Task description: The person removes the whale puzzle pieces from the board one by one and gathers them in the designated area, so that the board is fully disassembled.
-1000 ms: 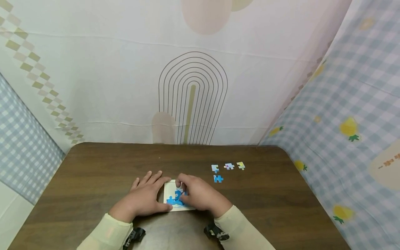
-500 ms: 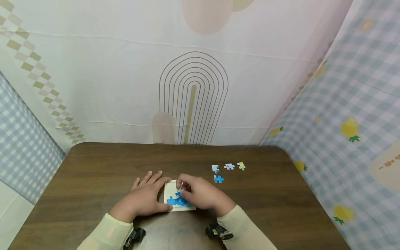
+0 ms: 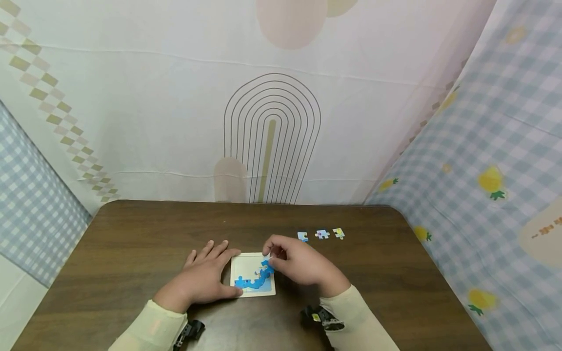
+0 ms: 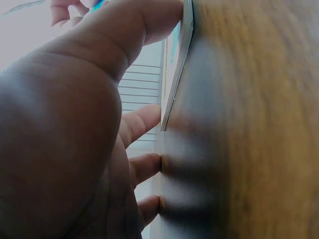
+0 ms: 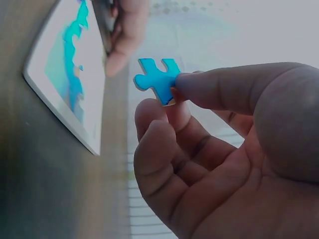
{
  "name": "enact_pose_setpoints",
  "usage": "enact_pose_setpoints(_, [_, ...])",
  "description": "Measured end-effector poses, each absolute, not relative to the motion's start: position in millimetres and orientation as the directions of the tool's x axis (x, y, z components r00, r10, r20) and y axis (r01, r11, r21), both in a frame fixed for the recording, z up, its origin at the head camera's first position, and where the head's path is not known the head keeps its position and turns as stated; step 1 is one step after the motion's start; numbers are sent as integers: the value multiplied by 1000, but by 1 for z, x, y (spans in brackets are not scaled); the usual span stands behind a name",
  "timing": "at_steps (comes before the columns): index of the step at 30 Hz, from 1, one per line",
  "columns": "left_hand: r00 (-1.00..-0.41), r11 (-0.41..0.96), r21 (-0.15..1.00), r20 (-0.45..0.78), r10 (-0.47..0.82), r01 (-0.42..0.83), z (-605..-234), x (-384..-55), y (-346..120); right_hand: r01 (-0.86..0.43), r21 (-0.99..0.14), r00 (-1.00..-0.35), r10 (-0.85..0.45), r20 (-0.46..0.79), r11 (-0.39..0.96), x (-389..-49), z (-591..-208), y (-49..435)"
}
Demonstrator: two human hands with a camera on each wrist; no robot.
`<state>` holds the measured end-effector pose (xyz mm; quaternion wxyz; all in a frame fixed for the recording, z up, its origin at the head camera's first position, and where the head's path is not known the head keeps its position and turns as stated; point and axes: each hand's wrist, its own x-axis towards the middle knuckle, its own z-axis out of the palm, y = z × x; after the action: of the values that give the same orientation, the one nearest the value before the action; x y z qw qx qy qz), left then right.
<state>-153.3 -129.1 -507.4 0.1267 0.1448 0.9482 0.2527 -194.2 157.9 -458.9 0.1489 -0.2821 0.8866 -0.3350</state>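
A square puzzle board (image 3: 241, 261) with a pale rim lies on the table, its lower part filled with joined blue pieces (image 3: 252, 283). My left hand (image 3: 204, 278) lies with fingers spread at the board's left side; its thumb rests on the lower left corner and the index finger touches the upper left edge. My right hand (image 3: 303, 263) pinches a loose blue jigsaw piece (image 5: 157, 79) between thumb and fingers, raised over the board's right side. In the right wrist view the piece is apart from the board.
Three loose jigsaw pieces lie on the table beyond my right hand: a light blue one (image 3: 302, 236), a pale one (image 3: 322, 234) and a yellowish one (image 3: 338, 233). The brown table (image 3: 153, 234) ends at a patterned cloth backdrop (image 3: 175, 122).
My right hand has moved right and away from me, carrying the blue jigsaw piece from the board's middle to its right side. It now covers the lower loose blue piece's spot. My left hand stays put.
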Motion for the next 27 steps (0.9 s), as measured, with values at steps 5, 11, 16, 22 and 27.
enact_pose_setpoints(5, [-925,829,520,-173,338,206,-508,-154,-128,-375,-693,-821,-567,-59,616,-198,-452,170])
enact_pose_setpoints(11, [-923,824,530,-180,339,199,-507,-153,-129,-335,-719,-842,-536,-61,609,-204,-446,185])
enact_pose_setpoints(16, [-925,828,525,-179,335,198,-508,-153,-130,-287,-735,-870,-489,-69,614,-209,-441,202])
enact_pose_setpoints(22, [-927,830,520,-173,333,202,-509,-153,-130,-231,-744,-896,-435,-88,627,-214,-437,222])
enact_pose_setpoints(27, [-926,829,519,-165,339,211,-508,-152,-129,-215,-743,-904,-417,-95,634,-219,-436,239])
